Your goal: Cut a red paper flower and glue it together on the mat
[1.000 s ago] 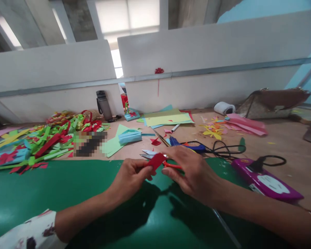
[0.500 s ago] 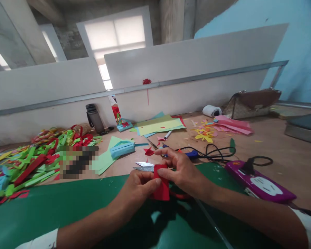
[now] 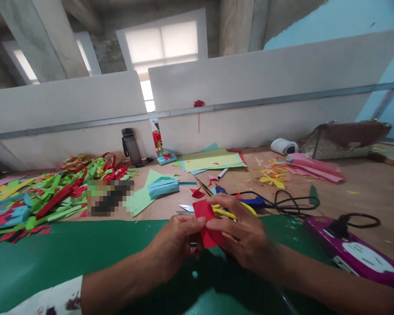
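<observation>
A small folded-looking piece of red paper (image 3: 203,211) is held between my two hands above the green mat. My left hand (image 3: 180,234) pinches its left edge, with the thumb flat on its face. At the right edge, the fingers of my right hand (image 3: 246,232) press against the same paper, the index finger bent at its top corner. Just behind lie scissors (image 3: 186,208) with yellow handles, partly covered by the paper and my right hand. A red paper scrap (image 3: 197,193) lies beyond the blades.
A heap of colored paper strips (image 3: 61,192) spreads at the left. Beyond my hands stand a blue paper basket (image 3: 163,187), a glue gun (image 3: 252,201), stacked sheets (image 3: 210,161) and a dark bottle (image 3: 131,148). A purple power strip (image 3: 357,251) with a cable sits at the right.
The red paper has tilted from upright to slanting, its top leaning left. My right hand has shifted lower along it, uncovering the scissors' yellow handles. The whole view has swung slightly left.
</observation>
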### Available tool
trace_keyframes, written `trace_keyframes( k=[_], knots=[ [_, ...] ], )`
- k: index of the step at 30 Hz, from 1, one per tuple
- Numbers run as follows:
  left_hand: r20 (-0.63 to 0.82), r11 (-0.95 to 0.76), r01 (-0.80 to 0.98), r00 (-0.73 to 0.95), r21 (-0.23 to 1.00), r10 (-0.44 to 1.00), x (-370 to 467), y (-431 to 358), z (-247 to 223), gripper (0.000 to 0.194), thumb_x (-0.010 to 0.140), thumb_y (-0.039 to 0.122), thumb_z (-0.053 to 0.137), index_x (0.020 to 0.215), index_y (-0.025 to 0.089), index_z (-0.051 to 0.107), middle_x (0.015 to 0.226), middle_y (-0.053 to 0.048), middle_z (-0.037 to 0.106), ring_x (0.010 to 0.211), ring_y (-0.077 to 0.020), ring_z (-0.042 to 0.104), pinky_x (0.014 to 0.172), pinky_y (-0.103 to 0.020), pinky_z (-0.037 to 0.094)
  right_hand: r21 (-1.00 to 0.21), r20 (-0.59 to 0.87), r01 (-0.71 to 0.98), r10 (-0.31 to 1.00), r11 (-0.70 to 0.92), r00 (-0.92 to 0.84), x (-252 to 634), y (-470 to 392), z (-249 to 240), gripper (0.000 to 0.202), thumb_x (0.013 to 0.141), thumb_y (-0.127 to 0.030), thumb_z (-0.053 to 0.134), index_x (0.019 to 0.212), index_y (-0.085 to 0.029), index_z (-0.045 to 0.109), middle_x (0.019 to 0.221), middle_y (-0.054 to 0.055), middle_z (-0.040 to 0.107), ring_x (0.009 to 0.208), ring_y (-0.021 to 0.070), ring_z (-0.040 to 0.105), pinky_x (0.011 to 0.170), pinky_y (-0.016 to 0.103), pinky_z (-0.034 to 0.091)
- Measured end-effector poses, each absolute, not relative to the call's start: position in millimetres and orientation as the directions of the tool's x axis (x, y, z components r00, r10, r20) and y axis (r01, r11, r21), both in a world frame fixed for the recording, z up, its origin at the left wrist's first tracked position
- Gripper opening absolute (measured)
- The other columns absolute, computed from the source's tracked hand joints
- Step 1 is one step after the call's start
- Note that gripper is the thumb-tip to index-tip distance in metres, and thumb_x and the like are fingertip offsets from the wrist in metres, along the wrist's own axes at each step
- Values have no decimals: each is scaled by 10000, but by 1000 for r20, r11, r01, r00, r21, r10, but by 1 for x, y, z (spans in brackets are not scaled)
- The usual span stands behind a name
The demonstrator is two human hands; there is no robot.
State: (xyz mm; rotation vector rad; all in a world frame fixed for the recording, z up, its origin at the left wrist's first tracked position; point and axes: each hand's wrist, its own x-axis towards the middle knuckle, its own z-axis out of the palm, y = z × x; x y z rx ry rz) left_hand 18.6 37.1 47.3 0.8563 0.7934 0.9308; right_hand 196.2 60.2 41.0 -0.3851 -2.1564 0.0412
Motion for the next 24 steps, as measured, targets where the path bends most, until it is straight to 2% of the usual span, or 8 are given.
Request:
trace_keyframes(
  k=[3, 6, 14, 18, 21, 24],
  knots=[
    [-179, 331, -329, 416, 885, 891, 21, 33, 46, 210, 713, 303, 685, 703, 98, 643, 582, -6, 532, 497, -71, 469, 461, -173, 352, -159, 834, 258, 270, 953, -481, 195, 57, 37, 234, 783, -43, 595, 916, -236, 593, 1243, 48, 452, 1163, 246, 445, 963, 419, 377],
    [-138, 276, -321, 394, 906, 909, 23, 30, 47, 229, 716, 325, 688, 745, 100, 663, 626, -22, 570, 544, -90, 512, 500, -188, 385, -209, 816, 244, 306, 947, -490, 194, 54, 39, 183, 808, -65, 575, 888, -226, 610, 1227, 50, 464, 1169, 242, 440, 969, 413, 369],
    [-62, 107, -144, 288, 984, 956, 23, 29, 50, 259, 722, 367, 658, 691, 110, 659, 592, -36, 598, 550, -108, 521, 541, -206, 392, -538, 704, 212, 573, 816, -420, 193, 45, 45, 138, 816, -137, 603, 772, -242, 681, 1205, 41, 508, 1154, 228, 465, 967, 392, 371],
    [-13, 26, -41, 298, 999, 954, 25, 30, 52, 290, 755, 383, 602, 687, 106, 652, 580, -32, 589, 528, -116, 522, 554, -232, 413, -652, 609, 201, 663, 731, -435, 191, 42, 48, 125, 805, -164, 634, 749, -255, 699, 1185, 21, 548, 1148, 214, 466, 945, 346, 374],
    [26, -28, 2, 323, 1000, 946, 26, 29, 53, 273, 759, 358, 588, 696, 99, 650, 603, -37, 598, 519, -120, 529, 552, -242, 430, -710, 583, 166, 704, 684, -406, 189, 40, 52, 124, 793, -149, 641, 710, -225, 695, 975, 22, 628, 980, 185, 559, 840, 294, 420],
    [53, -74, 46, 361, 996, 931, 26, 28, 53, 276, 796, 331, 537, 683, 101, 639, 633, -50, 608, 542, -130, 542, 555, -249, 441, -765, 545, 147, 751, 628, -372, 188, 39, 55, 163, 793, -136, 625, 641, -184, 660, 731, 6, 634, 751, 158, 594, 711, 272, 440]
  ],
)
